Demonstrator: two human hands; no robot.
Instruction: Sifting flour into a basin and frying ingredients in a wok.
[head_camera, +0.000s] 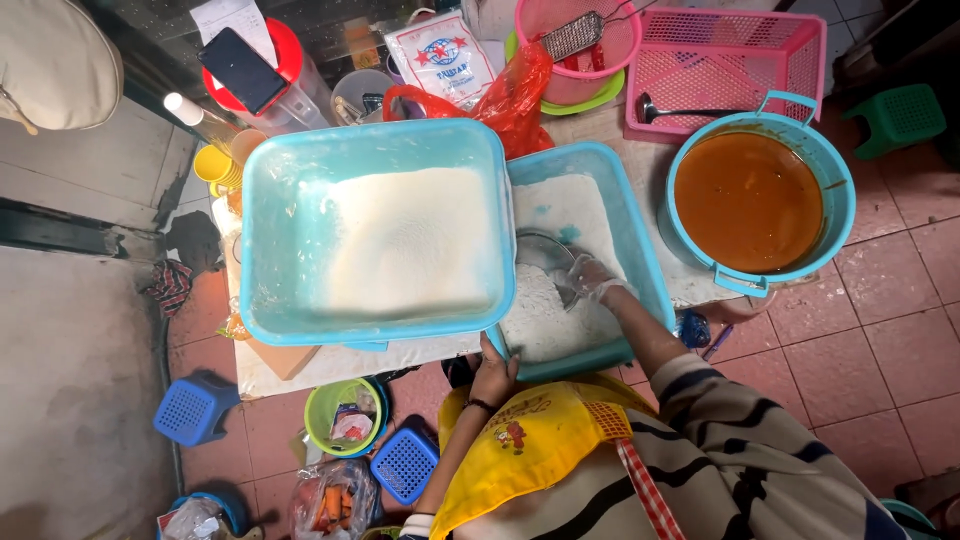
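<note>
Person is scooping white flour in rear blue tub (640, 250), at worktop's middle. Right hand (592, 277), gloved, is closed round a metal bowl (548, 262) sunk in flour. Left hand (495, 372) is gripping tub's near rim. Front blue tub (275, 230) alongside, approx. half full. Next move needs level lift, w/o spilling.

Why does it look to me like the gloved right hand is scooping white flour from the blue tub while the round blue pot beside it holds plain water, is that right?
Not quite. The head view shows the round blue pot filled with an orange-brown liquid, not plain water. The rest holds: the gloved right hand is scooping white flour from the blue tub.
</note>
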